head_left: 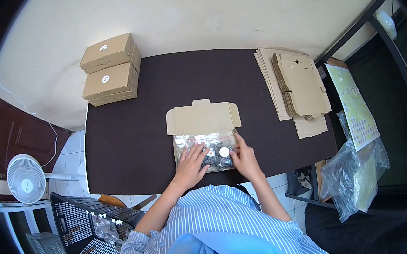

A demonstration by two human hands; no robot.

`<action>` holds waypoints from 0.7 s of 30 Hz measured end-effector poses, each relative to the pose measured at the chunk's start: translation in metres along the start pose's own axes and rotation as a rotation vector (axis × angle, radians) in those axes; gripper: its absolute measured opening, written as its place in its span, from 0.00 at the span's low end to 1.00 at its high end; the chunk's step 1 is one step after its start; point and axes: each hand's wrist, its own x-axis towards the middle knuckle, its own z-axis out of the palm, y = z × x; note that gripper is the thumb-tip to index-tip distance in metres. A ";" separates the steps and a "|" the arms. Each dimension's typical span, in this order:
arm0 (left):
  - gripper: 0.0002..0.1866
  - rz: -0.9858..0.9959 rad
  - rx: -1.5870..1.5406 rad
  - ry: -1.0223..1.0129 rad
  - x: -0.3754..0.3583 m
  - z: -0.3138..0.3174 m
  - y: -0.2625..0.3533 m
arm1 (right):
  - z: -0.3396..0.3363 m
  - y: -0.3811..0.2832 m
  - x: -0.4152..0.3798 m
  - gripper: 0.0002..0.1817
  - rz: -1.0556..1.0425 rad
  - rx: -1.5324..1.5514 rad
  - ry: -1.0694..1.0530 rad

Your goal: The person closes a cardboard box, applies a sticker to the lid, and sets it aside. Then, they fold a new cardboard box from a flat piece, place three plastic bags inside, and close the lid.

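Observation:
An open cardboard box [203,119] lies in front of me near the table's front edge, its tabbed lid folded back. In its tray rests a clear plastic zip bag [212,138] with dark coiled items and round white stickers inside. My left hand [191,165] lies flat on the bag's left part, fingers spread. At the box's right side is my right hand [246,159], its thumb by the bag and its index finger stretched along the box's edge. Its other fingers are partly hidden.
Closed cardboard boxes [110,82] with round stickers are stacked at the back left of the dark table [199,74]. Flat cardboard blanks [301,84] lie at the right. A white fan [26,179] and black crate [89,229] stand left; a metal rack [402,71] stands right.

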 end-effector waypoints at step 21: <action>0.20 -0.352 -0.111 0.681 0.008 -0.018 -0.032 | -0.002 0.021 0.028 0.15 -0.125 -0.157 0.438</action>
